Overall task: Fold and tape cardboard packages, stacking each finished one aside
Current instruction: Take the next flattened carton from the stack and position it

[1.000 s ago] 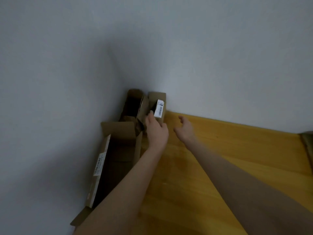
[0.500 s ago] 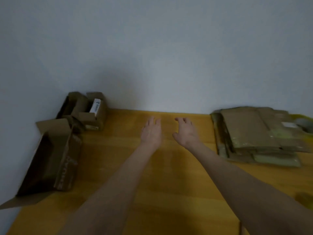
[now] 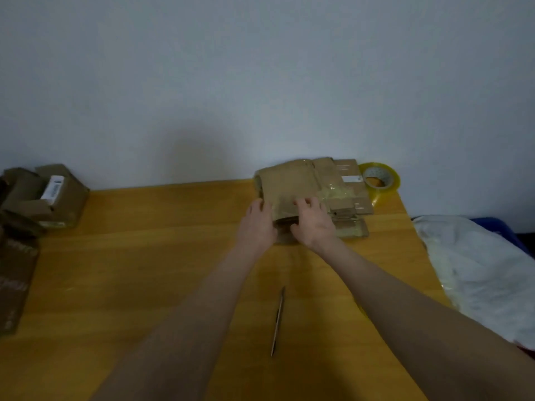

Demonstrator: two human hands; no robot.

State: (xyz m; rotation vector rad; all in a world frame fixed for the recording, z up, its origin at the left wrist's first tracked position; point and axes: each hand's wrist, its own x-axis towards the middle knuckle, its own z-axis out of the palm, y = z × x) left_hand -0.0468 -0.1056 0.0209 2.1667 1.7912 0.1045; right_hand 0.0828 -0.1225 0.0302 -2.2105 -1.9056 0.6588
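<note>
— The fingers?
— The right hand (image 3: 314, 222) curls its fingers onto the flattened cardboard stack (image 3: 292, 180), thumb at the near edge. The left hand (image 3: 256, 224) lies against the left edge; I can't tell if it grips.
— And the stack?
— Upper centre-right of the frame, on the table (image 3: 144, 256), with the tape roll (image 3: 380, 179) just to its right.

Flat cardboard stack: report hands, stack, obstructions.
Left hand and right hand grip top flat cardboard at its near edge. Stack against wall, tape roll beside it. Nothing blocking; thin tool lies nearer, clear.
</note>
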